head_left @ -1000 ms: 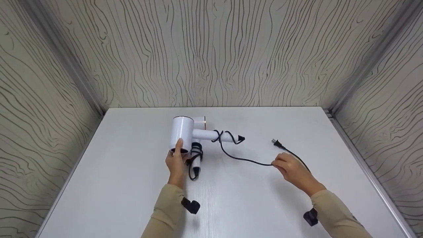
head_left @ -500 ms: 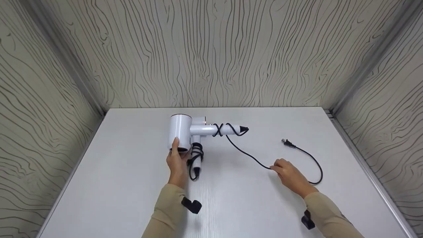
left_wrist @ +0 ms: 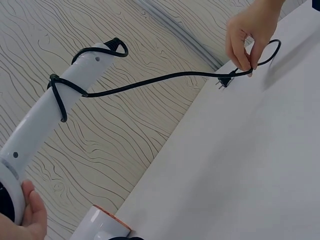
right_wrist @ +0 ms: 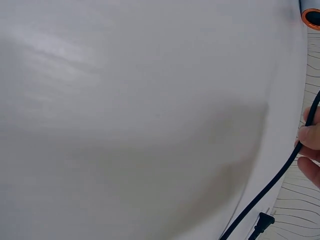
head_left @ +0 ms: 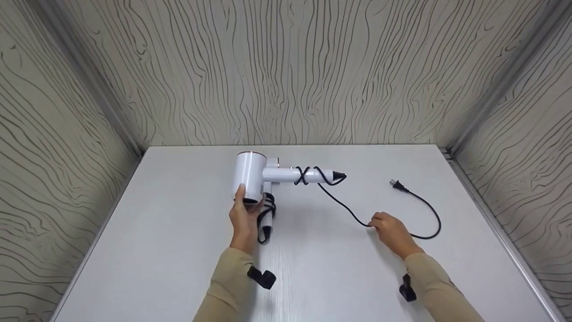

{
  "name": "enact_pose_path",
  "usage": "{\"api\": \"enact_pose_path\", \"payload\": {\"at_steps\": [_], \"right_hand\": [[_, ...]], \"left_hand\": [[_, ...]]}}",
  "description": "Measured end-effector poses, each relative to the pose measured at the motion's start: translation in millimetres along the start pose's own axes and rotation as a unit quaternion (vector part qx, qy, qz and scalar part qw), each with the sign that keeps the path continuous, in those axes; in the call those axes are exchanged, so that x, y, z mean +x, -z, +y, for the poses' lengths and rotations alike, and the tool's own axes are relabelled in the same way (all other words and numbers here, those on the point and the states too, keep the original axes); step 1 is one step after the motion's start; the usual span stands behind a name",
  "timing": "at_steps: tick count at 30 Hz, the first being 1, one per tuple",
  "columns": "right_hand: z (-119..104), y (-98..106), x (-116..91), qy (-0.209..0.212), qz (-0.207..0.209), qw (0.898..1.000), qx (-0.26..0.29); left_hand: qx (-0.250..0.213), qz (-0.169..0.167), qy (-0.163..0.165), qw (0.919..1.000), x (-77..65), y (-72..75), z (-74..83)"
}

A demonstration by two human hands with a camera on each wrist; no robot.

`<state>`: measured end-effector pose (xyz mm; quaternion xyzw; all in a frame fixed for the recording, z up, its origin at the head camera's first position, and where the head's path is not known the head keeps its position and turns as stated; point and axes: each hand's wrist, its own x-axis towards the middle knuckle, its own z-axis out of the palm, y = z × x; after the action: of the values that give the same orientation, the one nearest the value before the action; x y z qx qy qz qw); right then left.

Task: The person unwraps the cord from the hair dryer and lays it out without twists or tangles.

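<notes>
Your left hand is at the near left end of a glossy white hair dryer with a cylindrical barrel, a copper-coloured rim and a straight round handle; its thumb and fingers are clamped on the barrel, beside the dark opening that faces you. You hold this dryer over the white tabletop, its handle pointing right. Partly hidden by the held dryer, a second white hair dryer shows below it, its handle pointing towards you and wound with a second black cord. A thin black cord crisscrosses the held dryer's handle, loops at the tip, then runs off to the right and towards you. Your right hand, well to the right of the held dryer and nearer you, has its thumb and fingers together, pinching that cord. Farther right of the held dryer, the cord curves round to a black two-pronged plug.
</notes>
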<state>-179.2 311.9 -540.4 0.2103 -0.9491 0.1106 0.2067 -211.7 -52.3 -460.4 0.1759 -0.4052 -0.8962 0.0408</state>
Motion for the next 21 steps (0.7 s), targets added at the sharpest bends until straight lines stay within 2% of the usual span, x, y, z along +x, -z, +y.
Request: {"api": "enact_pose_path", "payload": {"at_steps": [12, 21], "right_hand": [[0.1, -9.1, 1.6, -0.040, -0.022, 0.999, -0.002], [-3.0, -13.4, 0.3, -0.063, -0.021, 0.998, 0.005]], "left_hand": [[0.012, -0.023, 0.011, 0.9996, -5.6, -2.6, 3.3], [0.024, -0.022, 0.007, 0.9994, -5.0, -2.4, 3.4]]}}
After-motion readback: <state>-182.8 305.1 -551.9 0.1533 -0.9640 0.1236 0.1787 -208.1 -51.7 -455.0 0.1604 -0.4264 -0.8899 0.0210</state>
